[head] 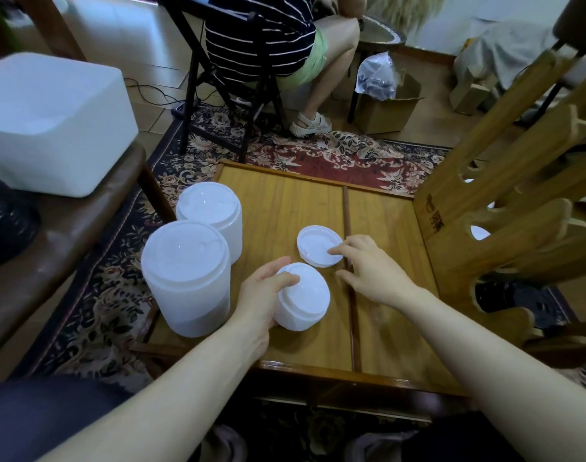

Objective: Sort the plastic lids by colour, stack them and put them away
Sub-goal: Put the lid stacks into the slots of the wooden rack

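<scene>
The left hand (265,295) grips a short stack of white lids (301,296) mid-desk (278,208), the right hand (368,268), fingers relaxed, touching a single lid (315,245), two taller stacks (188,275) crowding the left edge.

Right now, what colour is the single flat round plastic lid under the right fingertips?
White, translucent flat round plastic lid; head view.

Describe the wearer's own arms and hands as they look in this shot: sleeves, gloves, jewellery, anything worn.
Both forearms are bare from the bottom edge of the frame to the fingers; no sleeve shows. The left hand and the right hand wear no gloves, and no ring, watch or bracelet is visible on either. No markings show on them. Dark clothing lies across the lap, below the arms.
</scene>
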Demonstrator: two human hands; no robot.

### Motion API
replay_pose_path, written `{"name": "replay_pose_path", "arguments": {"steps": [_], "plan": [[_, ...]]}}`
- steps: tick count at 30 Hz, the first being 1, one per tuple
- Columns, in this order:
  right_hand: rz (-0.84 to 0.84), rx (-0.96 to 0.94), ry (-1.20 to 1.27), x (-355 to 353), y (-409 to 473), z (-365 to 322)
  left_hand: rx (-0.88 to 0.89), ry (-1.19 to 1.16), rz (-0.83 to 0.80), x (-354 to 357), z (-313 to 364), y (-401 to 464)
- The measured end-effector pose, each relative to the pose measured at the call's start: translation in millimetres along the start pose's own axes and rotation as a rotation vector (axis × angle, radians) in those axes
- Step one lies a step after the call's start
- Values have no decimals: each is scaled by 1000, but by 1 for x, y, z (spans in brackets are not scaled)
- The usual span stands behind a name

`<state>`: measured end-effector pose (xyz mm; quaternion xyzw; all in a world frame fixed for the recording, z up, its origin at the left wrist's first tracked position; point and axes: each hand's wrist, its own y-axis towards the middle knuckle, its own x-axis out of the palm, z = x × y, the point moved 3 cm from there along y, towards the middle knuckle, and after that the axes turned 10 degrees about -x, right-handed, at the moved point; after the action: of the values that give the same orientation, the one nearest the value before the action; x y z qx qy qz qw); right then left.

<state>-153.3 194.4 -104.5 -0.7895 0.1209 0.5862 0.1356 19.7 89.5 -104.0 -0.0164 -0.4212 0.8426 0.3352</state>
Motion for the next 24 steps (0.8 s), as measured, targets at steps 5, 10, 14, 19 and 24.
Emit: {"name": "replay_pose_path", "arguments": {"steps": [5,10,14,19,24], "plan": [[124,-2,-79,22,6,-3,-13,13,26,-3,1,3],[283,65,78,22,0,-3,-24,26,17,-5,0,5],[379,260,540,-6,-4,-4,-16,26,12,-4,1,6],[388,385,969,-43,-22,-14,-7,29,9,-2,1,4],[373,489,1260,-58,-42,-25,9,5,-67,2,0,2]]}}
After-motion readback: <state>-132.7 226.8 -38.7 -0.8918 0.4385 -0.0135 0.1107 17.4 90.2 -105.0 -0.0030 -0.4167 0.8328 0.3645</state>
